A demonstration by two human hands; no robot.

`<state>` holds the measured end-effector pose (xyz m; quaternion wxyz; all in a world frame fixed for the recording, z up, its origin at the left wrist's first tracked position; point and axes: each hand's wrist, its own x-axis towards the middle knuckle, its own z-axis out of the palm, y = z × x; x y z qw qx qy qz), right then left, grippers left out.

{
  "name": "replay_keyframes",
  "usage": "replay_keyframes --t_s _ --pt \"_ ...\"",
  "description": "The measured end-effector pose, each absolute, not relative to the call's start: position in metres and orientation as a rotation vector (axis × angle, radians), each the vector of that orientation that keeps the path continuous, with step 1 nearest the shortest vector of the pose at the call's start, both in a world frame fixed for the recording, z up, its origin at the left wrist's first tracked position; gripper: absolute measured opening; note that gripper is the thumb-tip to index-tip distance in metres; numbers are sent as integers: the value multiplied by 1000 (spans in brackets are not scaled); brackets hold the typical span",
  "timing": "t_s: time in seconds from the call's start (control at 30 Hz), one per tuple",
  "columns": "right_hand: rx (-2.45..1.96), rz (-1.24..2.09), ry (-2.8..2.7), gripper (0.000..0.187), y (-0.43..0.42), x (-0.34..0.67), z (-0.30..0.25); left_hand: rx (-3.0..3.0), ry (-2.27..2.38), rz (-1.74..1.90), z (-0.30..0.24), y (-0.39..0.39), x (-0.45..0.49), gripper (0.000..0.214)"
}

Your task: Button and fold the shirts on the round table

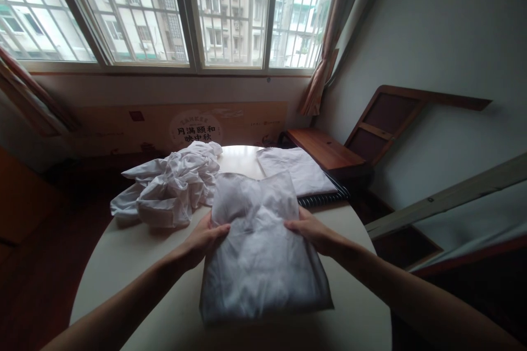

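A folded white garment inside a clear plastic bag (259,252) lies on the round white table (135,263) in front of me. My left hand (206,238) rests on the bag's left edge, fingers curled over it. My right hand (310,230) presses on the bag's right edge, fingers bent onto the plastic. Both hands hold the bag by its sides.
A crumpled heap of white cloth (171,186) lies on the table's far left. Another flat bagged garment (296,170) rests at the far right on a dark slatted item. Behind are a wooden bench (325,151), a cardboard box (197,129), and barred windows (230,11).
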<state>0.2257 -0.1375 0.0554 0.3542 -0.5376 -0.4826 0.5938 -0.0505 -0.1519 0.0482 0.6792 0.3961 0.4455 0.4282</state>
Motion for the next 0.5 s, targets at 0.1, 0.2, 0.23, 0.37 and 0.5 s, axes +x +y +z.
replay_keyframes --t_s 0.1,0.2,0.23,0.37,0.5 --pt "-1372 1405 -1287 46 -95 247 92 833 952 1047 66 -118 -29 54" --pt "-1400 1209 -1327 42 -36 278 127 841 811 1177 86 -61 9 50" --pt "-1382 1149 -1350 42 -16 291 136 849 767 1227 91 -40 24 50" --pt "-1378 921 -1392 49 49 339 139 857 710 1324 83 27 81 60" --pt "-1950 585 -1543 45 68 360 91 959 974 1220 30 49 108 79"
